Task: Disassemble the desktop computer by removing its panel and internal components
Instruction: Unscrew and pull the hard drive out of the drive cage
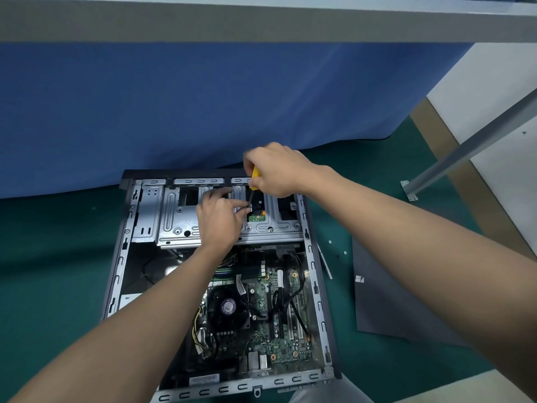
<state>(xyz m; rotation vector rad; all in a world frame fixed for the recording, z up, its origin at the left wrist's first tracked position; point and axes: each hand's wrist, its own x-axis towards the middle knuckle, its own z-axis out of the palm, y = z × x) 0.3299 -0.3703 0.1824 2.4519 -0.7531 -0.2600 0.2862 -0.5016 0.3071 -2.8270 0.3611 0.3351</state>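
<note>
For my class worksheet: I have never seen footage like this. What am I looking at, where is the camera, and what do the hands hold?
There is one picture, taken by a camera worn on the person's head, looking down at two bare hands. An opened desktop computer case lies flat on a green surface, motherboard exposed. The right hand grips a yellow-handled screwdriver pointed into the metal drive cage. The left hand reaches to its tip; whether it pinches anything is unclear. A dark side panel and loose screws lie right of the case.
</note>
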